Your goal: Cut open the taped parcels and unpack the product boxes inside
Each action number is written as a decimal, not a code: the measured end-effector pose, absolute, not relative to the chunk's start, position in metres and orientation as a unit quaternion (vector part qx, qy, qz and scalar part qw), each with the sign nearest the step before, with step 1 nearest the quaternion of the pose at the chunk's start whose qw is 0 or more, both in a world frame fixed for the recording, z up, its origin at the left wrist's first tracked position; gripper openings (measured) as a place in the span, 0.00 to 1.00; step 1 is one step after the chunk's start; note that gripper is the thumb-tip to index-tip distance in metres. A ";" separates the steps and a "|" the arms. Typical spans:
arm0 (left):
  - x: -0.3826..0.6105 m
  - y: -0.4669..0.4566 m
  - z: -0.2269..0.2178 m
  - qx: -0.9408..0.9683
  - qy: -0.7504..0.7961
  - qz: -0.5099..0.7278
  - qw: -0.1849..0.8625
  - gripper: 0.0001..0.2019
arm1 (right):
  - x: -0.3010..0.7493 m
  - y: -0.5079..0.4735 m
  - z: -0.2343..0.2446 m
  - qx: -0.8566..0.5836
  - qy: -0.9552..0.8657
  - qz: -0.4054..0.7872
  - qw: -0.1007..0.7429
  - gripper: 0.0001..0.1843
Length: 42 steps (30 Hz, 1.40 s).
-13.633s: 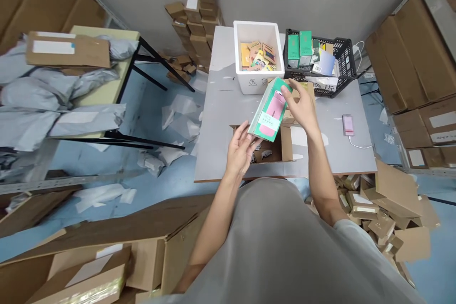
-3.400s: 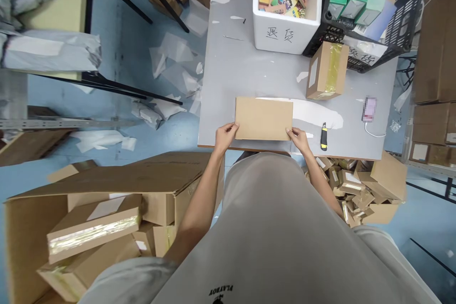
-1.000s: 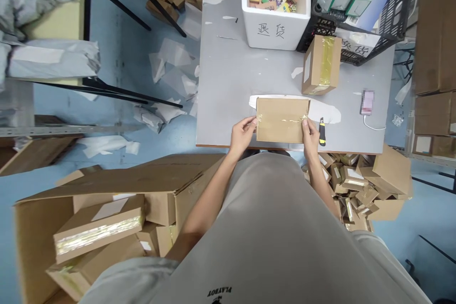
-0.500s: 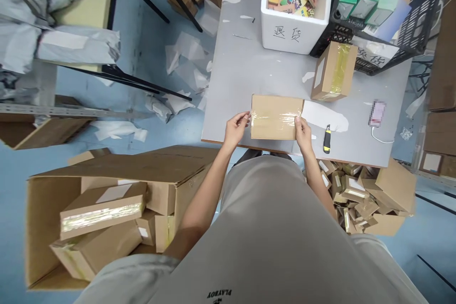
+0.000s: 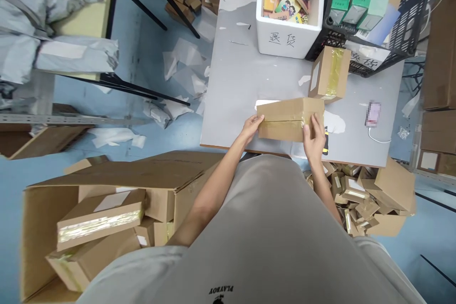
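A taped brown cardboard box (image 5: 289, 118) sits tilted near the front edge of the grey table (image 5: 242, 80). My left hand (image 5: 252, 127) grips its left end with the fingers closed on the edge. My right hand (image 5: 314, 137) holds its right end, thumb on the taped face. A yellow and black utility knife (image 5: 325, 134) lies just right of my right hand, mostly hidden by it.
A second taped box (image 5: 330, 74) stands behind. Behind that are a white foam bin (image 5: 289, 40) of small packets and a black crate (image 5: 402, 23) with green boxes. A phone (image 5: 373, 113) lies at the right. A large open carton (image 5: 42, 190) holds parcels on the floor at left. Scrap cartons (image 5: 366, 194) are piled at right.
The box has been tipped up from lying flat, so that a side and the taped face both show. My right hand moved right, over the knife.
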<state>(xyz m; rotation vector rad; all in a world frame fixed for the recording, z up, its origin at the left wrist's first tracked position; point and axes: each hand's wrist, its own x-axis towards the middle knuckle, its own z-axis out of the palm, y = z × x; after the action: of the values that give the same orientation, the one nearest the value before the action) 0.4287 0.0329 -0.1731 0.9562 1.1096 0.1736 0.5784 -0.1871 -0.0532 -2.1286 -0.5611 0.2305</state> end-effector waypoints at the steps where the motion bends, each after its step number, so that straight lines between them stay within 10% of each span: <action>1: 0.428 0.031 -0.170 0.430 0.505 0.082 0.744 0.30 | 0.574 -0.186 -0.050 -0.858 -0.228 0.109 0.446 0.39; 14: 0.354 0.071 -0.141 0.551 0.568 0.215 0.573 0.25 | 0.550 -0.179 -0.105 -0.787 -0.130 0.324 0.509 0.48; 42: 0.387 -0.010 -0.091 0.727 0.351 0.173 0.564 0.15 | 0.616 -0.277 -0.195 -0.785 0.080 0.275 0.549 0.31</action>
<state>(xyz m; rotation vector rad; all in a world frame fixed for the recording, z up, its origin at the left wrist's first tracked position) 0.3870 -0.0100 -0.0913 1.7117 0.8257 0.4075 0.6159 -0.2765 -0.1951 -1.8599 0.1896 0.6502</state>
